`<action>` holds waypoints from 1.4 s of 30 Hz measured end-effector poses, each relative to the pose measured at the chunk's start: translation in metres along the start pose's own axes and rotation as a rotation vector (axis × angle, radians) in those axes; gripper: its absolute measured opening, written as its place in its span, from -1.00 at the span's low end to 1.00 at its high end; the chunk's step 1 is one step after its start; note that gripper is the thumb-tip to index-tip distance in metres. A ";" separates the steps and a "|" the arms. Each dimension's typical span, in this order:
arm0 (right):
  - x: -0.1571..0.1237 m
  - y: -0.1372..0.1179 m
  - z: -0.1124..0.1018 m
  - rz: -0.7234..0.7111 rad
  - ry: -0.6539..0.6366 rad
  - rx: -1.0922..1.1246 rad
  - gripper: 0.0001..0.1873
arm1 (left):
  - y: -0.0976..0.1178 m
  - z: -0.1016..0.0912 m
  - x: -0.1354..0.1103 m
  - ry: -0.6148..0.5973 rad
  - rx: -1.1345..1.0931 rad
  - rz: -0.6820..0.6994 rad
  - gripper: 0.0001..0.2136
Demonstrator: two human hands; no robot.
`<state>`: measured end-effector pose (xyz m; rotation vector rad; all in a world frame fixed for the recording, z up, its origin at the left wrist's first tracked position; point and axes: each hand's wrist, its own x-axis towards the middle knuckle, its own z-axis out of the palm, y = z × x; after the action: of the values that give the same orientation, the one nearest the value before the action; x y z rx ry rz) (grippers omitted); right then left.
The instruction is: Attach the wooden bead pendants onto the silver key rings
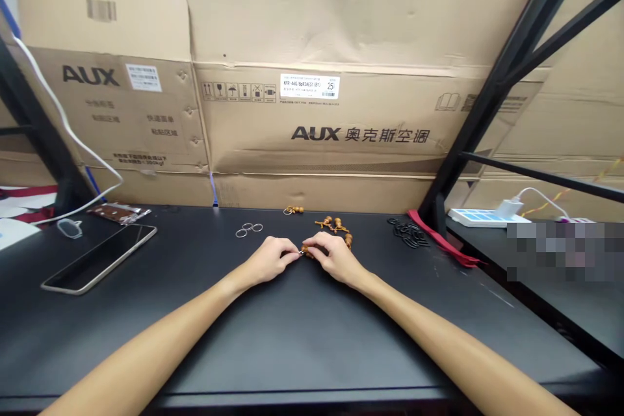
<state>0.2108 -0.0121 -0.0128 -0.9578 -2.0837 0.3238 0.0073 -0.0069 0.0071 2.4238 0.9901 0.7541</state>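
My left hand [272,257] and my right hand [333,255] meet at the middle of the black table [302,338], fingertips pinched together. Between them sits a small metal ring with a brown wooden bead piece [303,250]; both hands pinch it. Just behind my right hand lie several more brown bead pendants [335,225]. Three loose metal key rings [248,229] lie to the left of my left hand. One more bead pendant [294,210] rests further back.
A phone [100,257] lies face up at the left, with a small packet [118,212] behind it. A pile of black rings [409,232] and a red strap [446,244] sit at the right by a black rack post. Cardboard boxes [341,78] wall the back.
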 end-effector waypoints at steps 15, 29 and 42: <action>0.001 -0.003 0.000 0.103 -0.020 0.108 -0.90 | 0.002 0.009 -0.001 0.139 0.138 0.047 -0.83; 0.001 -0.008 -0.001 0.120 -0.008 0.144 -0.92 | 0.001 0.012 -0.001 0.218 0.292 0.038 -0.86; 0.001 -0.008 -0.002 0.101 0.014 0.088 -0.93 | 0.006 0.013 -0.002 0.135 0.202 0.092 -0.86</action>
<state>0.2078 -0.0174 -0.0070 -1.0112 -1.9954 0.4554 0.0172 -0.0148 0.0000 2.6361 1.0566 0.8986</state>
